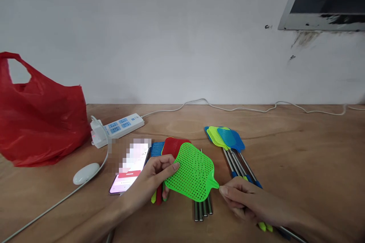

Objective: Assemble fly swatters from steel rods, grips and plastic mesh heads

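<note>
A bright green fly swatter head (192,171), perforated and without a full handle showing, is held up over the table. My left hand (161,171) pinches its left edge between thumb and fingers. My right hand (245,199) is closed at the tip of its neck. A thin metal rod (293,234) comes out behind that hand, roughly in line with the neck; the part inside the fingers is hidden. Beneath the green head lie several loose metal rods (201,212). Beside my left hand are a red swatter head (173,145) and a blue one (156,149), partly covered.
Several swatters with blue and yellow-green heads (228,136) lie fanned at the right. On the left are a lit phone (132,167), a white power strip (121,127), a white mouse-shaped device (86,173) and a red plastic bag (42,117). A cable (236,110) runs along the wall.
</note>
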